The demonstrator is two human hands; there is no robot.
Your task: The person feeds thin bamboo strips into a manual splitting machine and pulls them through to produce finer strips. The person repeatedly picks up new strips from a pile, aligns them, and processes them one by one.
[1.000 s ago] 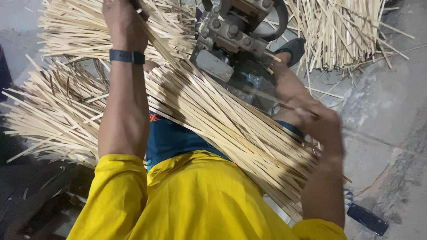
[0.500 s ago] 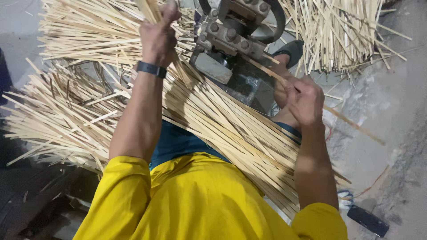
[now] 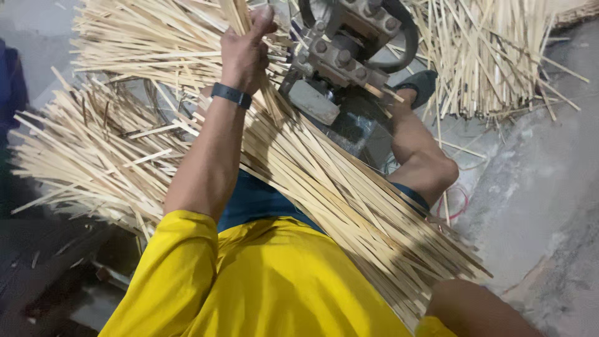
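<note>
Showing a seated person in a yellow shirt point(image 3: 274, 281) working a long bundle of bamboo strips point(image 3: 349, 193) that lies slantwise across the lap, from the upper middle of the view down to the lower right, where its loose ends point(image 3: 455, 262) fan out over the concrete floor point(image 3: 536, 187). The left hand point(image 3: 244, 47), with a dark wristband point(image 3: 231, 95) on its wrist, is raised at the top of the bundle; its fingers point(image 3: 262, 19) are curled closed around a few strips, thumb upward, beside the metal machine point(image 3: 352, 40). The right hand is out of view: only the right elbow and upper arm point(image 3: 480, 309) show at the lower right corner, so the state of its fingers cannot be told. The machine, grey with bolt heads and a dark ring, stands just past the bundle's upper end, touching or nearly touching the strips. A bare knee point(image 3: 430, 168) and a foot in a dark sandal point(image 3: 419, 84) lie to the right of the machine. Heaps of loose strips crowd the floor at the left point(image 3: 87, 156) and at the upper right point(image 3: 493, 56); bare floor remains open along the right edge. A red cord point(image 3: 462, 206) lies near the knee.
</note>
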